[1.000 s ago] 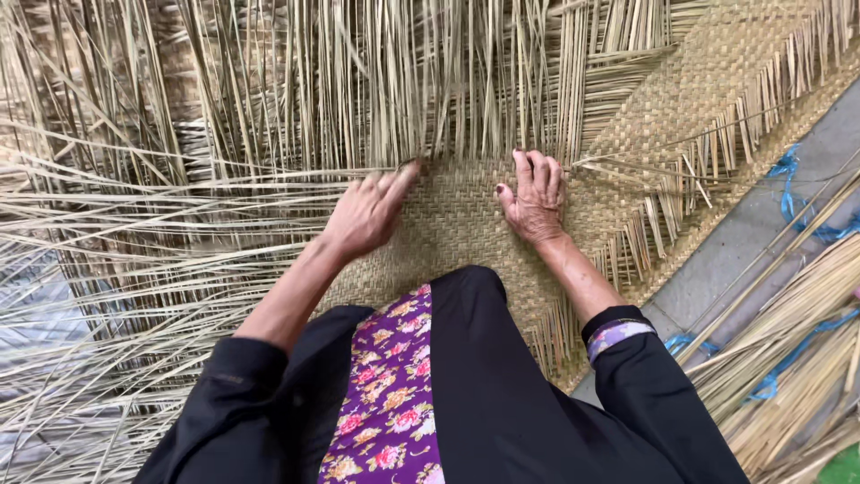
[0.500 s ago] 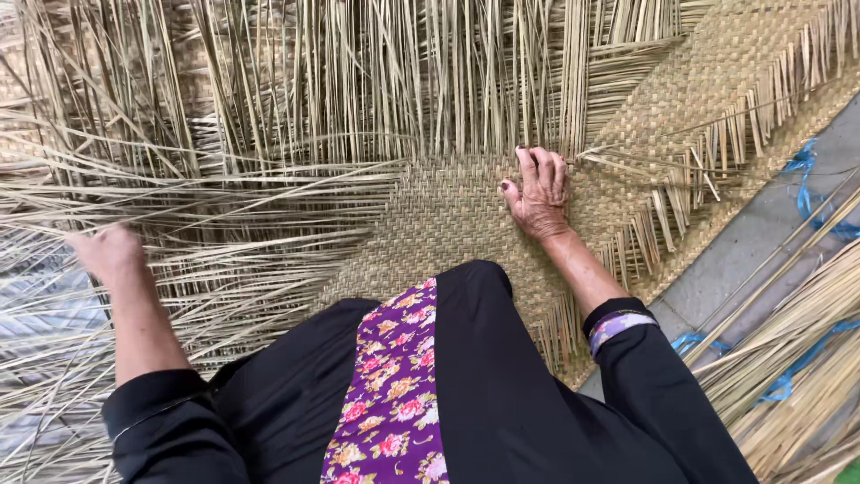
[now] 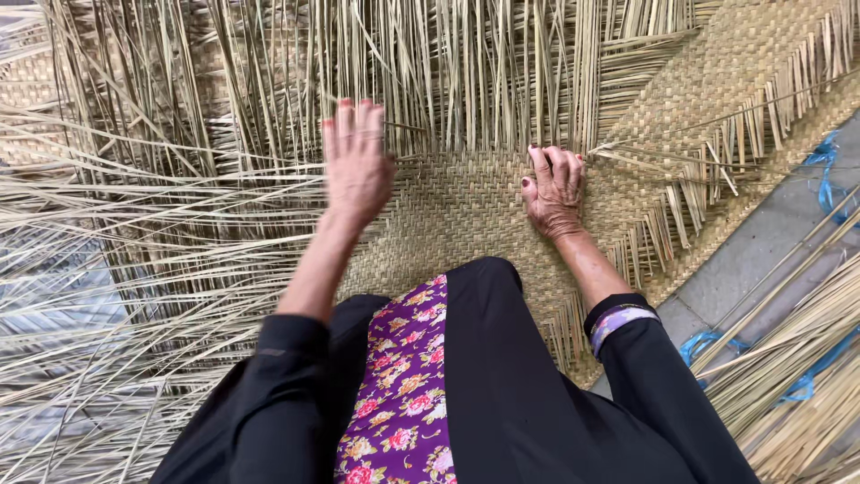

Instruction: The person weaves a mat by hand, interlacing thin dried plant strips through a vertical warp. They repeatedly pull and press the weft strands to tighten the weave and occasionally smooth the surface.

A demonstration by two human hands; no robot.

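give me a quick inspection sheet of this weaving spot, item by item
surface: woven straw mat spread on a grey paved floor, which shows at right
job's things: loose unwoven straw strands fan out from the mat's woven edge, ahead and to the left
clutter: straw bundle at lower right, tied with blue plastic string; more blue string at the right edge
grippers: left hand raised and blurred, fingers spread, holding nothing; right hand pressed flat on the mat by the strands
cables: nothing seen
surroundings: the person's black clothing with a purple flowered panel fills the bottom; nobody else in view
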